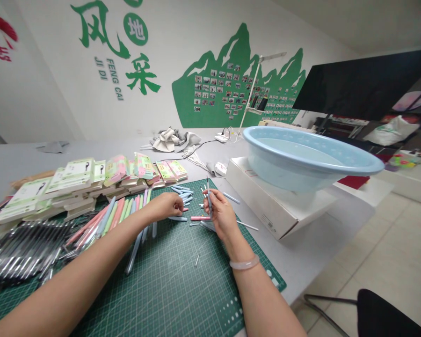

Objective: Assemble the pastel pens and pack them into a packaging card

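Pen pieces lie loose on a green cutting mat (168, 292) on the bench (301, 252), and both bare hands work just above them. Right hand (222, 217) holds a thin pale blue pen (208, 194) upright, its fingers (217, 202) closed firmly around the lower part with the tip sticking out above them. Left hand (164, 207) sits close by, fingers (178, 204) curled inward and nearly closed; cannot tell if they hold anything small. Just ahead of the left fingers is a small heap of pale blue pen pieces (183, 193). A pink pen piece (200, 218) lies just below the right fingers, and a small metal pin (197, 260) lies on the mat well below them. Behind the left wrist, a row of pastel pens (121, 217) fans out across the mat, with a pile of black pens (21, 250) further left. Stacked packaging cards (73, 175) sit beyond those. Right of the right fingers, a pale blue plastic basin (301, 159) rests on a white box (266, 201). Pale bangle (244, 262) on right wrist.
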### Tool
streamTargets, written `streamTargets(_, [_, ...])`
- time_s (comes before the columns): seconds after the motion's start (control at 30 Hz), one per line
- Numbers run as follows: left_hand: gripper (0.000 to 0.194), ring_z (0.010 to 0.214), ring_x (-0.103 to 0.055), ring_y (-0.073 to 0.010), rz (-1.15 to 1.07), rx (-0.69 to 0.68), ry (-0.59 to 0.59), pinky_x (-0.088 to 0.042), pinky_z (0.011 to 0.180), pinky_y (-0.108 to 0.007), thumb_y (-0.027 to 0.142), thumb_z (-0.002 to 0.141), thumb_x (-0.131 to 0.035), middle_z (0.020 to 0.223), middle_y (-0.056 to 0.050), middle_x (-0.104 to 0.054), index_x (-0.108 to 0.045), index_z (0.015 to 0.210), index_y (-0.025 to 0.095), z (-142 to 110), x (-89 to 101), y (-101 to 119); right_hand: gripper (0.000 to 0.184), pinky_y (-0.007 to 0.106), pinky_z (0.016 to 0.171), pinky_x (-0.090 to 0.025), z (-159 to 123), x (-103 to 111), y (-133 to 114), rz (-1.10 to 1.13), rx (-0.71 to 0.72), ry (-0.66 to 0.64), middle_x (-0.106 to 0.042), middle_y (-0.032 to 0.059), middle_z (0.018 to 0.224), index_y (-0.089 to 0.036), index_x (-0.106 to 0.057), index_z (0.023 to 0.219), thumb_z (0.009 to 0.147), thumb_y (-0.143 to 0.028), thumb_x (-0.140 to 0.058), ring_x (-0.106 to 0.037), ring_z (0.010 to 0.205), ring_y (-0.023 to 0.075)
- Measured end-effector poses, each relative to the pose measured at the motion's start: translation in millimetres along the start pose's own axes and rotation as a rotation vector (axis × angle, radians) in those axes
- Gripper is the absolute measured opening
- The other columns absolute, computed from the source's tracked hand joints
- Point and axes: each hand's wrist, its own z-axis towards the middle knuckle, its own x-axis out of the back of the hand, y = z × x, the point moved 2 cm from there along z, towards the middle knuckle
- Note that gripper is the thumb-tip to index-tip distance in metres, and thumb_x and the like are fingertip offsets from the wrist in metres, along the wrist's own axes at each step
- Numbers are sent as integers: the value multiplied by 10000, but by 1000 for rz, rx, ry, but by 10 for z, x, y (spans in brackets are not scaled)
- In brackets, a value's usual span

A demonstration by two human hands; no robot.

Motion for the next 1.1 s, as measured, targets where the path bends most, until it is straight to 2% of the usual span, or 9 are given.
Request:
streamTargets(0.1, [146, 768, -577, -174, 36, -25, -37, -387, 636, -242, 326, 683, -663, 864, -20, -633, -678, 799, 237, -88, -63, 79, 255, 228, 532, -346, -5, -6, -6, 0, -2, 5, -527, -16, 634, -195, -622, 929, 782, -403, -612, -443, 549, 107])
streamTargets(0.17, [123, 809, -581, -186, 56, -25, -10, -400, 667, -253, 306, 696, -656, 886, -30, -635, -663, 790, 226, -128, -72, 122, 243, 228, 538, -349, -12, -17, -1, 6, -12, -7, -530, -19, 629, -196, -625, 919, 778, -395, -619, -447, 548, 104])
streamTargets(0.23, [121, 818, -588, -190, -9, -36, 48, -414, 698, -264, 314, 736, -620, 860, -32, -648, -647, 798, 213, -145, -2, 158, 236, 228, 539, -347, -19, -29, 11, 4, -17, -27, -530, -20, 624, -196, -629, 919, 785, -390, -614, -446, 544, 103])
streamTargets(0.4, [244, 738, -613, -167, -469, -3, 189, -466, 675, -272, 378, 786, -569, 818, -33, -673, -626, 909, 175, -103, 484, 224, 258, 230, 536, -347, -29, -57, 53, -72, 3, -50, -534, -14, 627, -194, -649, 925, 788, -408, -608, -446, 547, 107])
streamTargets(0.5, [286, 775, -618, -171, -580, -8, 295, -486, 723, -295, 387, 764, -595, 919, -70, -682, -662, 919, 156, -71, 775, 298, 275, 227, 527, -347, -32, -66, 71, -120, 4, -56, -540, -12, 634, -199, -658, 921, 780, -429, -608, -445, 545, 108])
streamTargets(0.57, [291, 798, -622, -175, -576, -12, 332, -489, 728, -293, 389, 758, -604, 943, -76, -685, -678, 919, 158, -59, 886, 352, 276, 225, 526, -352, -35, -67, 78, -131, 5, -63, -542, -12, 637, -201, -658, 924, 781, -431, -606, -446, 545, 108])
streamTargets(0.67, [309, 791, -631, -175, -555, -11, 329, -490, 696, -277, 402, 763, -602, 911, -72, -695, -683, 932, 157, -41, 947, 414, 267, 224, 525, -358, -36, -62, 83, -133, 2, -72, -545, -16, 637, -206, -655, 932, 782, -421, -607, -444, 541, 106])
streamTargets(0.93, [229, 768, -626, -161, -372, -81, 301, -479, 687, -254, 342, 773, -591, 880, -50, -703, -698, 891, 177, 18, 1015, 527, 249, 211, 497, -350, -35, -70, 71, -145, 14, -97, -533, -23, 617, -204, -648, 936, 800, -405, -591, -432, 522, 98])
streamTargets(1.1, [190, 774, -632, -163, -242, -120, 254, -473, 695, -251, 325, 765, -605, 855, -34, -707, -704, 865, 197, 43, 979, 613, 252, 215, 493, -344, -43, -82, 82, -207, 20, -89, -527, -27, 598, -203, -669, 917, 790, -410, -600, -428, 513, 98])
